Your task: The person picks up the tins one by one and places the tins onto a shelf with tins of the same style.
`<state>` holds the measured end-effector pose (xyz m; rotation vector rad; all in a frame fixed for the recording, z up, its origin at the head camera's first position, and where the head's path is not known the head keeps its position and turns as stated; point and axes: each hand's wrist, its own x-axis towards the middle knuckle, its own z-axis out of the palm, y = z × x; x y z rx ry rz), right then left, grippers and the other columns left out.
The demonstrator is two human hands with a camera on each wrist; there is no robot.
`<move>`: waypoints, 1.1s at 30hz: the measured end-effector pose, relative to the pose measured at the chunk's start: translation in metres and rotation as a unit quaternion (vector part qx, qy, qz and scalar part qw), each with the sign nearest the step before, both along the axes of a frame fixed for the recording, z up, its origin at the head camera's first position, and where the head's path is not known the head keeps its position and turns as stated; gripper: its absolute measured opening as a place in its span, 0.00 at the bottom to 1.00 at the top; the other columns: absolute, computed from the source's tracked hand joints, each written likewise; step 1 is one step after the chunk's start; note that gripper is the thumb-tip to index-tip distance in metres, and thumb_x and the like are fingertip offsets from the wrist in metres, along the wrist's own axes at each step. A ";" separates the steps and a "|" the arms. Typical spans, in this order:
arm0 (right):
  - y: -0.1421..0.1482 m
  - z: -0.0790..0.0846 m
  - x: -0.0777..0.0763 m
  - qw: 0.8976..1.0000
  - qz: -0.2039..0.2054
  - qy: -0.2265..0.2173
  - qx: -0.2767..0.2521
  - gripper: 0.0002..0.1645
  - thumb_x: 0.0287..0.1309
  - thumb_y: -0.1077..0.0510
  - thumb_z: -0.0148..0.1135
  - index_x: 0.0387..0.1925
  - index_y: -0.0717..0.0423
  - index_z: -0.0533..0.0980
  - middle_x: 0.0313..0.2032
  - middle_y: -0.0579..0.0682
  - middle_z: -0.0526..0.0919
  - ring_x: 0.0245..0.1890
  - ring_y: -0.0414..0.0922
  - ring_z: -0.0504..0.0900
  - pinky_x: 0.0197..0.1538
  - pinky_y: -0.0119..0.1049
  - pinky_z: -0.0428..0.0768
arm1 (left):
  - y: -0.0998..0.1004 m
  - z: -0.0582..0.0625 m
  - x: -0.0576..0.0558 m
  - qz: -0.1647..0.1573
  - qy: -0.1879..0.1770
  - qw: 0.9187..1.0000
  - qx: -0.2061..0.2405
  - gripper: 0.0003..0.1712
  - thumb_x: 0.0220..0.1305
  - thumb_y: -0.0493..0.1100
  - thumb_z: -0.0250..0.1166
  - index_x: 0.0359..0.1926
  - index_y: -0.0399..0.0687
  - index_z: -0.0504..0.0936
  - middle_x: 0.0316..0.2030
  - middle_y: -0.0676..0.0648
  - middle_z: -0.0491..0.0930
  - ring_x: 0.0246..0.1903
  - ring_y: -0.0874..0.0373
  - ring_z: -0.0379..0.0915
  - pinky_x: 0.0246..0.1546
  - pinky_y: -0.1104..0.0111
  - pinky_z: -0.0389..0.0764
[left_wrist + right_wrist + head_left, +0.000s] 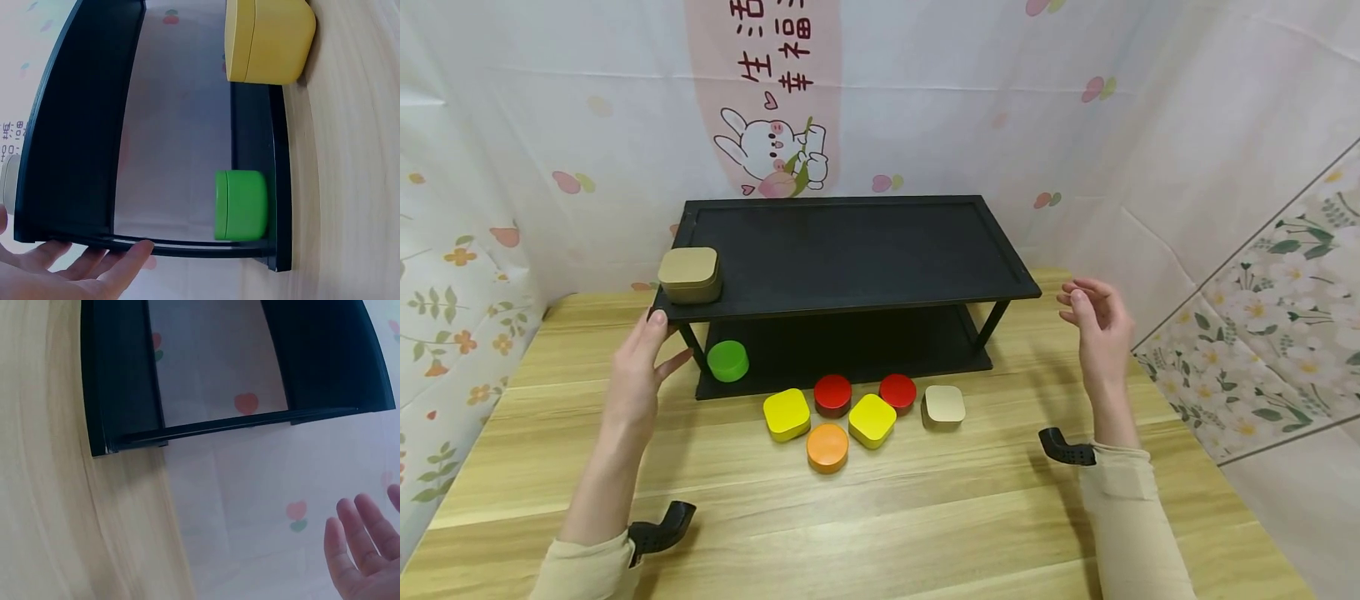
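A two-tier black shelf stands on the wooden table. My left hand is at its front left corner, with fairly straight fingers along the side edge in the left wrist view. A beige square-lidded box sits on the top tier by that corner. On the lower tier, a green round container stands at the left end. My right hand hangs in the air right of the shelf, apart from it, fingers loosely bent and holding nothing. The right wrist view shows its fingers spread beyond the shelf's end.
Before the shelf lie two yellow square containers, two red round ones, an orange round one and a beige square one. A printed curtain hangs close behind the shelf.
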<state>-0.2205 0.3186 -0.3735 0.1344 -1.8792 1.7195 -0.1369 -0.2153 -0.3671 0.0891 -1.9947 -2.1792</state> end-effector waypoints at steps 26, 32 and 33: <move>0.003 -0.010 0.002 0.999 -0.009 -0.035 0.031 0.07 0.73 0.56 0.61 0.39 0.55 0.78 0.35 0.44 0.86 0.38 0.37 0.88 0.45 0.24 0.88 | 0.005 -0.005 0.004 0.033 -0.030 0.999 0.029 0.27 0.80 0.64 0.44 0.68 0.62 0.76 0.61 0.64 0.71 0.66 0.65 0.62 0.71 0.63 0.72; 0.008 -0.013 0.004 0.998 -0.005 -0.034 0.048 0.13 0.74 0.57 0.59 0.38 0.65 0.77 0.31 0.41 0.86 0.36 0.35 0.87 0.44 0.23 0.88 | 0.004 -0.009 0.003 0.028 -0.028 0.999 0.026 0.26 0.81 0.63 0.44 0.67 0.63 0.77 0.59 0.65 0.73 0.64 0.67 0.64 0.60 0.73 0.77; 0.008 -0.013 0.005 0.998 -0.004 -0.036 0.058 0.14 0.74 0.57 0.59 0.39 0.67 0.77 0.31 0.40 0.87 0.35 0.35 0.87 0.44 0.22 0.87 | 0.005 -0.010 0.003 0.027 -0.028 0.999 0.023 0.26 0.81 0.63 0.43 0.67 0.64 0.76 0.59 0.66 0.73 0.64 0.67 0.64 0.60 0.73 0.77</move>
